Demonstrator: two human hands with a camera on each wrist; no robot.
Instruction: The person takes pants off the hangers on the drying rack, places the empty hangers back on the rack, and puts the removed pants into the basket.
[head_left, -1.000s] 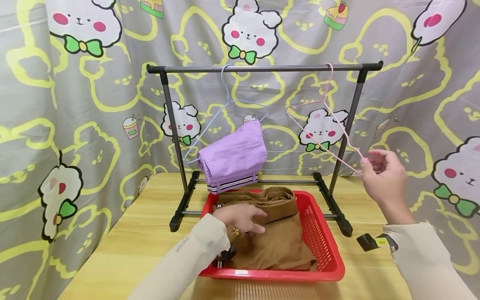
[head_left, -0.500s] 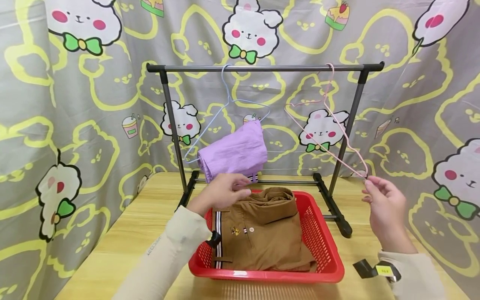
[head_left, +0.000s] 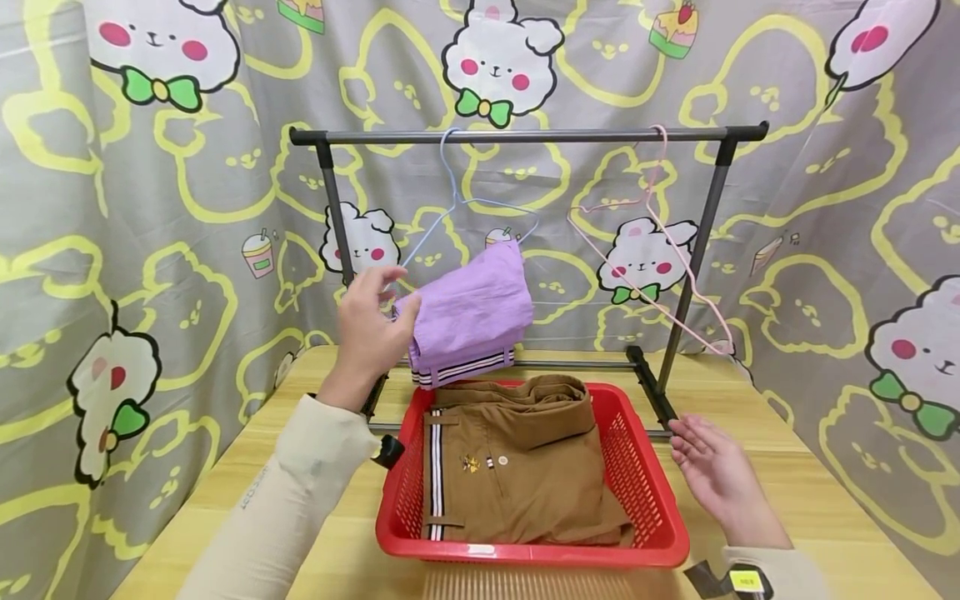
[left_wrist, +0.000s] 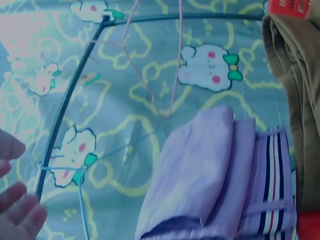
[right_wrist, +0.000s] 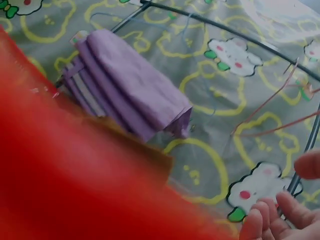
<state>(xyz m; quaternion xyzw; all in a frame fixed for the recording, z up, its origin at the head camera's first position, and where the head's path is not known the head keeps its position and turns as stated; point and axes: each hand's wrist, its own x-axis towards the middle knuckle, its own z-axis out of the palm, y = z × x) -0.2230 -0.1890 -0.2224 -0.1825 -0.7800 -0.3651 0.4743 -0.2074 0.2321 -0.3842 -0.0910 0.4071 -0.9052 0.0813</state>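
Note:
Purple folded trousers (head_left: 468, 300) with a striped waistband hang over the blue hanger (head_left: 452, 179) on the rack. My left hand (head_left: 371, 329) is at their left end, fingers bent loosely and thumb apart from them; the left wrist view shows a gap between the fingers and the cloth. The hanger's left corner is hidden behind this hand. My right hand (head_left: 716, 471) is held beside the basket's right side, its fingers relaxed and holding nothing. Brown folded trousers (head_left: 525, 475) with a striped side band lie in the red basket (head_left: 517, 552).
A grey metal rack (head_left: 555, 136) with black feet stands across the back of the wooden table (head_left: 247, 467). From its right part hangs a bare pink hanger (head_left: 678, 242), turned at an angle. A patterned curtain (head_left: 225, 167) encloses the back and sides.
My left hand has moved from above the brown trousers up and left to the purple ones. The right hand has let go of the pink hanger and lowered toward the basket.

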